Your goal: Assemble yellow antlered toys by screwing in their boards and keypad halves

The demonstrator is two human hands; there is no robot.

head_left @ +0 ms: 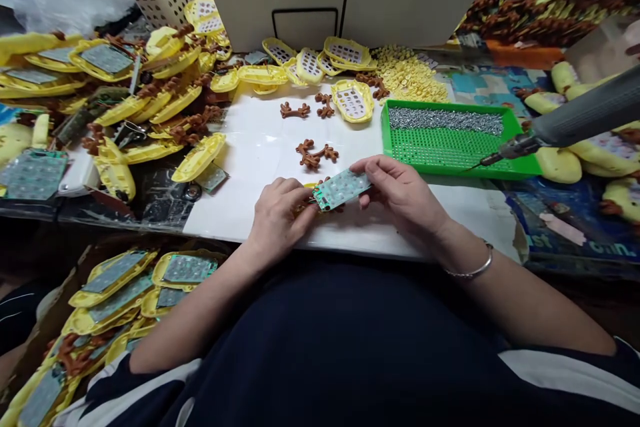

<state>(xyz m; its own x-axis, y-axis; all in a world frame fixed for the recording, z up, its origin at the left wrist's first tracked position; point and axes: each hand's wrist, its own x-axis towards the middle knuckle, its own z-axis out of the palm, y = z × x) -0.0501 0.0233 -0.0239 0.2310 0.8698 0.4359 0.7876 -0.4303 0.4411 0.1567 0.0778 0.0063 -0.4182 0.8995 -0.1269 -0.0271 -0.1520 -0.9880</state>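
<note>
My right hand [405,197] grips the right end of a green circuit board [345,190], thumb on top and fingers underneath. The board is tilted, covered with a pale keypad sheet, and has small components at its left end. My left hand [280,213] is closed at that left end, around a yellow plastic shell [311,185] with brown antler-like bits at its edge; most of this shell is hidden by the board and fingers. Thin wires show near my left fingertips. Just beyond the board lie loose brown antler-shaped pieces [311,155] on the white work surface [260,147].
A green tray [425,163] of small screws sits at right, with a power screwdriver [565,113] hanging over it. Yellow shells [175,103] are heaped at left. Small yellow buttons [410,77] lie behind the tray. A box of assembled shells [115,287] stands below left.
</note>
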